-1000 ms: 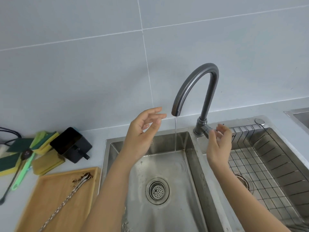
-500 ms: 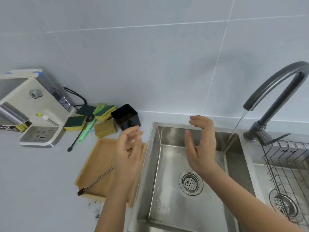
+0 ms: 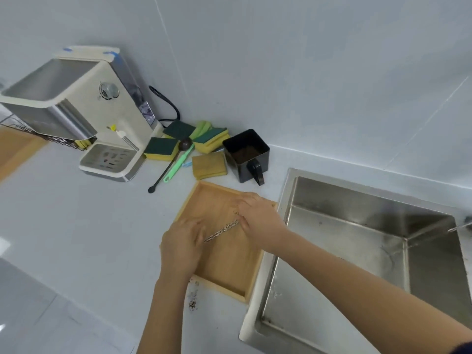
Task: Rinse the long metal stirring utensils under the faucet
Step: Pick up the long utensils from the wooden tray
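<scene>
Metal twisted stirrer (image 3: 221, 230) lies in the wooden tray (image 3: 229, 267); both hands' fingers pinch its ends, left hand (image 3: 182, 247), right hand (image 3: 258, 217).

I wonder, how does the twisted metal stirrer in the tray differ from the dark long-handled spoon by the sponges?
The twisted metal stirrer is silvery and ridged; the dark spoon is black and smooth. The stirrer lies in the wooden tray between both hands; the spoon rests untouched on the counter, bowl on the sponges. Both are long, thin and angled alike.

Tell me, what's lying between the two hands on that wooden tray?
The head view shows a twisted metal stirrer spanning the gap between the left hand and right hand, over the tray, with dark crumbs near its right end.
</scene>
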